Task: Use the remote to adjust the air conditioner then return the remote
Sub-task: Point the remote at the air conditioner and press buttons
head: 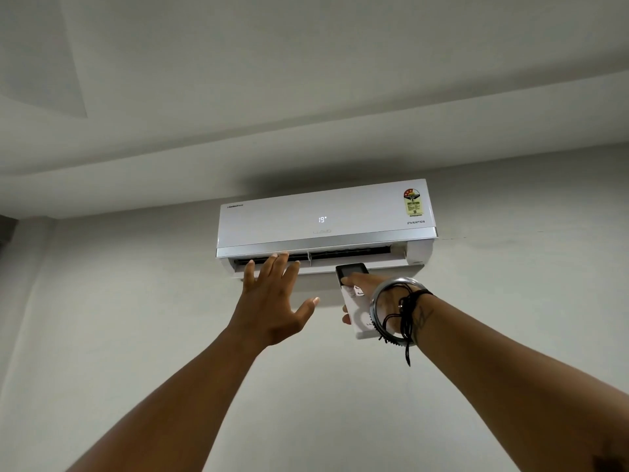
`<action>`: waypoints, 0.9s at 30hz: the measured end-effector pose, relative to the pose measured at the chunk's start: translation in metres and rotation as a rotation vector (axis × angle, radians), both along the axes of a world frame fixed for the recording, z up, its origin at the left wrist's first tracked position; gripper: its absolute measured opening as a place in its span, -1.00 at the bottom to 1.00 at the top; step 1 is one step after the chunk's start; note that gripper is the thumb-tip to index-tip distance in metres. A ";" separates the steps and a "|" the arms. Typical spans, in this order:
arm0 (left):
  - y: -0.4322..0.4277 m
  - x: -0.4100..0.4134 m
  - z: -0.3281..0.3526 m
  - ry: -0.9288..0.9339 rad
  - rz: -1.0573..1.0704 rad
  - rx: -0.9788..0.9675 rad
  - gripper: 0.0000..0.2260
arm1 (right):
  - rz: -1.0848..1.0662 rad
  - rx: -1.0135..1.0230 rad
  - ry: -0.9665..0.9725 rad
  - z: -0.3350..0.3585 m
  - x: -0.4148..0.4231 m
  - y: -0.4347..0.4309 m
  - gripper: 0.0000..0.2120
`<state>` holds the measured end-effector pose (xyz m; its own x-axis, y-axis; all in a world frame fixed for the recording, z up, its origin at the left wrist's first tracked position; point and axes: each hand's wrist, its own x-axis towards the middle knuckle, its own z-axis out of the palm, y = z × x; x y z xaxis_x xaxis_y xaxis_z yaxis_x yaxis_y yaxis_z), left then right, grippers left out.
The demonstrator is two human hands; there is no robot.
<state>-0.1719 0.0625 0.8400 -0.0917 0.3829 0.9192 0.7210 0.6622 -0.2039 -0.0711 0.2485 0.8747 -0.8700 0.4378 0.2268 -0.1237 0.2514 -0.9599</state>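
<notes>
A white wall-mounted air conditioner [340,216] hangs high on the wall, its display showing 19 and its lower vent flap open. My right hand [369,294] grips a white remote [354,304] with a dark screen end, pointed up at the unit's underside; my thumb lies on its buttons. A metal bangle and black threads circle that wrist. My left hand [272,298] is raised flat, fingers spread, just below the left part of the vent, holding nothing.
A pale grey wall [136,335] runs behind the unit, with a stepped ceiling ledge [170,172] above. A dark object [5,229] shows at the left edge.
</notes>
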 end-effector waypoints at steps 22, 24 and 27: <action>0.001 0.003 -0.015 -0.041 0.002 -0.031 -0.32 | 0.019 -0.125 0.002 -0.017 0.025 0.013 -0.83; 0.002 0.004 -0.015 -0.045 0.004 -0.033 -0.31 | 0.016 -0.135 0.027 -0.019 0.027 0.014 -0.83; 0.002 0.008 -0.016 -0.035 0.012 -0.027 -0.31 | 0.008 -0.130 0.037 -0.022 0.031 0.014 -0.84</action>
<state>-0.1640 0.0649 0.8243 -0.1282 0.4058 0.9049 0.7198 0.6657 -0.1966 -0.0405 0.2628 0.8528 -0.8657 0.4585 0.2007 -0.1612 0.1242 -0.9791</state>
